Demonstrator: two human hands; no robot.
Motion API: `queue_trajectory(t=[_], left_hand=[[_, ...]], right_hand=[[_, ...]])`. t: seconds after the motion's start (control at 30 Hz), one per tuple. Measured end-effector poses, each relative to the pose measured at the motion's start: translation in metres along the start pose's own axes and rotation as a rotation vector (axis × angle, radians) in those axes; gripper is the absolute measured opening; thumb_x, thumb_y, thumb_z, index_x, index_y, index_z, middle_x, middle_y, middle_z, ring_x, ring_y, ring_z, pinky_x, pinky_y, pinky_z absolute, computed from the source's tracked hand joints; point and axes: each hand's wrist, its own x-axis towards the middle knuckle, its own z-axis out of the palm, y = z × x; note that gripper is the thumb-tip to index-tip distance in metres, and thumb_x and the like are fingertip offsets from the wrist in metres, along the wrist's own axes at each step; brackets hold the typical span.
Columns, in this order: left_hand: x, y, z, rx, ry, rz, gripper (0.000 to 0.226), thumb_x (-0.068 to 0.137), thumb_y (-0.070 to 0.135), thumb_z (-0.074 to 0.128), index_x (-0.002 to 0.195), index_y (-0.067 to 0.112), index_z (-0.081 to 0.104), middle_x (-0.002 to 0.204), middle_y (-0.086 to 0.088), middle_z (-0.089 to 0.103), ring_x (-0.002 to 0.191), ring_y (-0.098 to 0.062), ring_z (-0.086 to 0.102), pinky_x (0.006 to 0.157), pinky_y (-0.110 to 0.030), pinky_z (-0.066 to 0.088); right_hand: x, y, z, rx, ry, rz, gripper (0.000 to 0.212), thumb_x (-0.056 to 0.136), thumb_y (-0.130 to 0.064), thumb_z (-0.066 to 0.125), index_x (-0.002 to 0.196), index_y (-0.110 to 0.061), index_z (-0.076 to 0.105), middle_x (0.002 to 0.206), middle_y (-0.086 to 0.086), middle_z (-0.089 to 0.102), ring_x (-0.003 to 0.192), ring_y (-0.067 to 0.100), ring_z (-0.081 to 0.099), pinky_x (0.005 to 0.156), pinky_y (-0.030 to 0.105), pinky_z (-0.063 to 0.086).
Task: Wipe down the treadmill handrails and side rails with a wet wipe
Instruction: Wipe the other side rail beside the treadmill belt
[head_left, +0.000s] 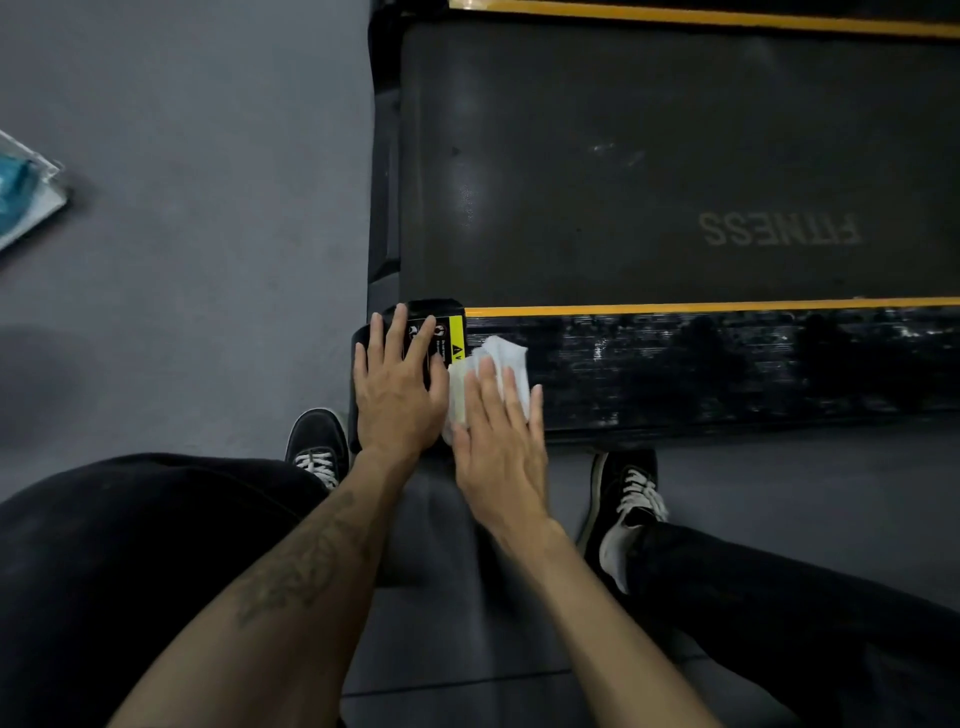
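Right now the person is crouched at the tail end of the black treadmill, shoes planted on the grey rubber floor (208, 156), and the thin white wet wipe (501, 358) lies crumpled on the near black side rail (727, 364), just beside the yellow-and-black warning label (456, 340). The right hand (498, 441) lies flat on top of it, fingers straight and together, pressing it down rather than pinching it. The left hand (397, 384) is spread open as well, palm resting on the rounded black end cap (439, 306) of the rail, apparently as a brace. I'd judge the wipe to be feather-light, limp and damp, the sort of thing that bunches and rolls under the palm if pushed carelessly, so a flat hand over its middle, with even pressure, looks like the sensible hold; pinching one corner would only drag it into a rope. The rail looks hard, fixed and ribbed or scuffed, with pale streaks along it, so the cloth may snag a little. An orange stripe (727, 305) edges the dark running belt (675, 156) beyond. Off at the left edge sits a clear packet with something teal inside (26, 192), too cut off to identify.
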Motion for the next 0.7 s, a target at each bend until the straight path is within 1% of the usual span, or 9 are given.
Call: queue_trajectory(t=[0.07,0.13,0.2,0.27,0.33,0.43,0.5,0.6,0.7], left_hand=[[0.000,0.000,0.000,0.003,0.004,0.006,0.058,0.097,0.040,0.032,0.152,0.026,0.047,0.166,-0.006,0.031,0.156,-0.031,0.018,0.125,-0.056,0.019],[0.000,0.001,-0.001,0.008,0.008,0.010,0.059,0.097,0.042,0.031,0.152,0.026,0.047,0.166,-0.006,0.031,0.156,-0.031,0.018,0.125,-0.056,0.019],[0.000,0.001,-0.001,0.019,0.006,0.018,0.060,0.097,0.041,0.031,0.153,0.025,0.046,0.167,-0.006,0.030,0.157,-0.031,0.017,0.125,-0.056,0.019],[0.000,0.001,0.001,0.023,0.012,0.029,0.059,0.097,0.040,0.033,0.152,0.025,0.046,0.166,-0.007,0.031,0.156,-0.032,0.018,0.125,-0.056,0.019],[-0.001,0.001,0.003,0.025,0.050,0.072,0.056,0.097,0.037,0.037,0.149,0.024,0.052,0.164,-0.007,0.036,0.155,-0.033,0.023,0.123,-0.056,0.021],[-0.001,-0.002,0.006,0.029,0.078,0.141,0.053,0.097,0.034,0.042,0.146,0.023,0.056,0.162,-0.006,0.040,0.154,-0.031,0.028,0.123,-0.056,0.023],[-0.001,-0.002,0.007,0.023,0.094,0.147,0.053,0.096,0.033,0.043,0.146,0.022,0.057,0.161,-0.007,0.041,0.153,-0.030,0.029,0.123,-0.056,0.024],[-0.001,0.000,0.008,0.007,0.124,0.138,0.051,0.095,0.031,0.044,0.143,0.020,0.060,0.160,-0.007,0.043,0.152,-0.030,0.032,0.122,-0.056,0.025],[-0.001,-0.001,0.007,0.005,0.117,0.136,0.052,0.096,0.032,0.042,0.144,0.020,0.059,0.160,-0.007,0.043,0.152,-0.029,0.031,0.123,-0.056,0.025]], right_hand=[[0.001,0.014,-0.003,-0.018,-0.028,-0.097,0.059,0.105,-0.037,0.029,0.160,-0.015,0.032,0.170,0.003,0.020,0.156,0.023,0.018,0.125,0.053,0.004],[0.003,0.033,-0.005,-0.044,-0.031,-0.104,0.059,0.104,-0.041,0.031,0.159,-0.020,0.035,0.169,0.000,0.021,0.156,0.020,0.020,0.125,0.052,-0.002],[0.003,0.039,-0.006,-0.010,-0.009,0.003,0.059,0.105,-0.042,0.031,0.159,-0.020,0.034,0.169,0.001,0.022,0.157,0.020,0.017,0.126,0.051,-0.006],[0.000,0.028,-0.004,0.032,0.026,0.125,0.058,0.106,-0.039,0.027,0.160,-0.017,0.032,0.169,0.002,0.019,0.157,0.021,0.013,0.126,0.050,-0.006],[-0.004,0.010,-0.002,0.061,0.032,0.153,0.059,0.107,-0.036,0.023,0.161,-0.015,0.027,0.171,0.003,0.015,0.158,0.022,0.008,0.126,0.052,-0.003],[-0.010,0.001,0.000,0.003,0.012,-0.046,0.058,0.108,-0.034,0.026,0.162,-0.014,0.023,0.171,0.003,0.014,0.158,0.023,0.010,0.126,0.055,0.003],[-0.008,0.014,-0.004,-0.029,0.007,-0.126,0.057,0.107,-0.035,0.028,0.161,-0.016,0.028,0.170,0.002,0.018,0.157,0.022,0.016,0.125,0.055,0.002],[-0.007,0.029,-0.005,-0.005,0.052,0.004,0.056,0.105,-0.036,0.030,0.157,-0.016,0.038,0.167,0.003,0.027,0.155,0.022,0.023,0.125,0.055,-0.001],[-0.012,0.012,-0.003,0.043,0.051,0.127,0.058,0.106,-0.035,0.030,0.160,-0.012,0.032,0.170,0.004,0.019,0.158,0.022,0.013,0.126,0.053,-0.003]])
